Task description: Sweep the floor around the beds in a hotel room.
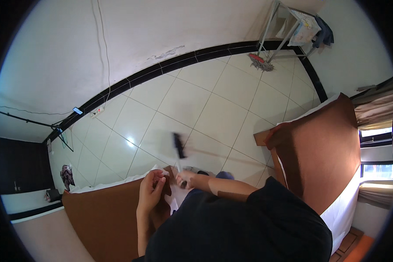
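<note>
The floor (225,109) is laid with glossy cream tiles, separated by dark joints and bordered by black skirting (145,75); a patch of peeling paint (168,53) is noted on the white wall above. Two beds are counted, the left bed (109,214) and the right bed (327,144), each spread with a brown cover over white sheeting. One grey string mop (262,64) is found by one metal drying rack (286,46), on which cloths are hung. One power strip (97,112) is recorded at the wall's foot. One brush (179,147), white-handled and black-headed, is held out over the tiles between the beds, its head blurred; floor contact cannot be determined. Its handle is clasped in the right hand (188,178). The left hand (151,190) is raised beside the left bed, fingers curled near white fabric; whether this is gripped cannot be determined.
</note>
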The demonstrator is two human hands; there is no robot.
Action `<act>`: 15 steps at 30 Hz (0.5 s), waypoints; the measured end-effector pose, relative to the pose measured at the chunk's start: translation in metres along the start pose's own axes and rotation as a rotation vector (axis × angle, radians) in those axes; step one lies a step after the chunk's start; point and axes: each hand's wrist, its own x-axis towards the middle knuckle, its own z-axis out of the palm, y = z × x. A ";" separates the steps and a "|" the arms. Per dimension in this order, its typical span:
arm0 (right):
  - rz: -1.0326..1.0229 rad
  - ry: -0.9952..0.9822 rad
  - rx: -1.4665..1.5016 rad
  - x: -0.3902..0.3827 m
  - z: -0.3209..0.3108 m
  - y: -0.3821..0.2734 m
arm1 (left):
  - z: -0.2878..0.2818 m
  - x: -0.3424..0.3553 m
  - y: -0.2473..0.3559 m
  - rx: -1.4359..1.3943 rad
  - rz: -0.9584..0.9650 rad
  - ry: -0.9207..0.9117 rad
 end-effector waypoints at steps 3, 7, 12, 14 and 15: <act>0.079 -0.065 -0.034 -0.020 -0.027 -0.033 | 0.012 -0.006 0.013 0.046 0.040 -0.010; 0.021 -0.042 -0.190 -0.068 -0.080 -0.011 | 0.035 -0.012 0.026 0.030 0.057 -0.060; -0.106 0.050 0.160 -0.192 -0.126 0.045 | 0.072 -0.021 0.034 0.039 0.144 -0.104; -0.178 0.062 0.196 -0.218 -0.151 0.061 | 0.091 -0.023 0.037 0.024 0.195 -0.125; -0.219 0.091 0.274 -0.225 -0.162 0.069 | 0.101 -0.026 0.039 0.027 0.200 -0.114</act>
